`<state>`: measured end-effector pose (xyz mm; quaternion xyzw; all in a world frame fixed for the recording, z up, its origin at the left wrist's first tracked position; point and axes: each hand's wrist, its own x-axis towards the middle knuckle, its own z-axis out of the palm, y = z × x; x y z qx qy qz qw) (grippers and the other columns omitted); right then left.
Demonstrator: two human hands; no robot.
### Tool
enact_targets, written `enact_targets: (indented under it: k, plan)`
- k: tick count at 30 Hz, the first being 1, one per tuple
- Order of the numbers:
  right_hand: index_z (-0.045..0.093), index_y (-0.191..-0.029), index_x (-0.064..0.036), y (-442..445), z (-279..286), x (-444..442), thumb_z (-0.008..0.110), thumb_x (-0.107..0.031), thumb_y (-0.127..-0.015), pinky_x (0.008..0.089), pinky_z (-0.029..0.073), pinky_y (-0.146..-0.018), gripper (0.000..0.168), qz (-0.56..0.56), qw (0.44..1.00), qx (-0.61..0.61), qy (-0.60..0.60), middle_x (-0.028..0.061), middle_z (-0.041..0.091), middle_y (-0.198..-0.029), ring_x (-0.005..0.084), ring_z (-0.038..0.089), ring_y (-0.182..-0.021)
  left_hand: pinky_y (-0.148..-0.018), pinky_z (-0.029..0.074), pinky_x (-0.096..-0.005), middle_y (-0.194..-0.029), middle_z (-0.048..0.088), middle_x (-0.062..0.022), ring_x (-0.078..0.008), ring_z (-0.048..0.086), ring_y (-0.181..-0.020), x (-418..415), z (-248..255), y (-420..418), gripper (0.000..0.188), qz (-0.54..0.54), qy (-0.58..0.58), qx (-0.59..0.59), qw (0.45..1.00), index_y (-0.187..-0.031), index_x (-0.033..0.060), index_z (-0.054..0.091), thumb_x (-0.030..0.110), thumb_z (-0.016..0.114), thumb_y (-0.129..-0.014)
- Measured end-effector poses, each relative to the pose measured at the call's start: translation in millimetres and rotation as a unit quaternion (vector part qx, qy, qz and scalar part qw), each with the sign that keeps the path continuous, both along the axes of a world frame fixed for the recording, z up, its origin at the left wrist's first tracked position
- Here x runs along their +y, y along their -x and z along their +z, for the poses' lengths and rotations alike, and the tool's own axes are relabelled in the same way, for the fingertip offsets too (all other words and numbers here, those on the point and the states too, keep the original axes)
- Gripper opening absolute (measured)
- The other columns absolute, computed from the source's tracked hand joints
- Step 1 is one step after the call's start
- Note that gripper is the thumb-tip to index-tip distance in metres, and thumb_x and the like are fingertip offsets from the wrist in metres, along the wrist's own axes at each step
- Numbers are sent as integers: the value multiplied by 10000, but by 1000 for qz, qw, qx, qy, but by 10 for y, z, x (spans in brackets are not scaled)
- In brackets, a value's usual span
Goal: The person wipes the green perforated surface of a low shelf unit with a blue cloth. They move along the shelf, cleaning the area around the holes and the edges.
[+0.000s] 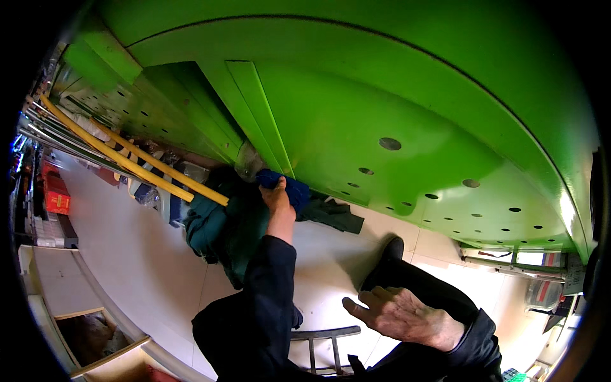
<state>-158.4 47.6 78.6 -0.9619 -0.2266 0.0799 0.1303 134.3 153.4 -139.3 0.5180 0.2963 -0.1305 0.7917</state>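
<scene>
My left hand point(280, 205) grips a dark blue cloth point(297, 193) at the lower edge of a large green metal panel point(343, 119). The thumb lies on top of the cloth; most of the fingers are hidden. Just behind it is a crumpled clear plastic bag point(247, 162). My right hand point(401, 315) hovers over my right leg, loosely bent, with nothing in it. Dark green cloth point(210, 229) is bundled left of my left forearm, and another dark green piece point(331, 215) lies on the floor below the panel.
Two yellow rods point(129, 157) slant in from the left beside several metal tubes point(71, 138). A dark metal frame point(329, 334) stands between my legs. Open wooden compartments point(100, 334) are at lower left, below a red box point(57, 198). A metal rack point(515, 267) stands at right.
</scene>
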Motion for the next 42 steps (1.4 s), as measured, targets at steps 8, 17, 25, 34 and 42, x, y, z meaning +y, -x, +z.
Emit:
enact_targets:
  k: [8,17,25,34,42]
  plan:
    - [541,-1275,-33,-170,30,8,531,-33,-865,325,557,-648,410,-21,997,80,-10,133,603,-962,269,641,-914,-881,496,-348,-1139,602,-42,-179,580,-990,9,1106,103,457,32,55,-277,959,-1298,74,512,-6,688,-885]
    - [543,-1290,-39,-269,34,158,540,-62,-888,338,558,-658,403,-18,992,126,13,123,618,-991,263,651,-931,-887,477,-359,-1147,606,-78,-204,561,-994,40,478,43,420,67,-3,-220,973,-1293,38,491,50,673,-915]
    - [548,-1291,-45,-354,-62,155,556,-68,-886,348,546,-653,406,-36,987,153,0,117,616,-973,244,652,-877,-906,468,-342,-1134,581,-94,-193,548,-982,-80,763,186,393,79,28,-283,955,-1242,-3,481,30,671,-901]
    - [572,-1280,-65,-336,-118,207,561,-76,-889,319,529,-634,390,-34,986,163,-2,89,584,-891,202,630,-801,-942,442,-400,-1163,607,-188,-286,571,-1043,10,-451,-20,470,95,-215,-281,930,-1273,-31,468,208,694,-936]
    - [540,-1292,-44,-284,-231,7,642,-123,-886,349,519,-617,426,-63,986,153,-7,87,572,-898,243,619,-795,-1015,431,-425,-1344,527,-171,-306,531,-1175,33,-1070,-22,531,-45,-31,-1,998,-1369,23,420,47,662,-897]
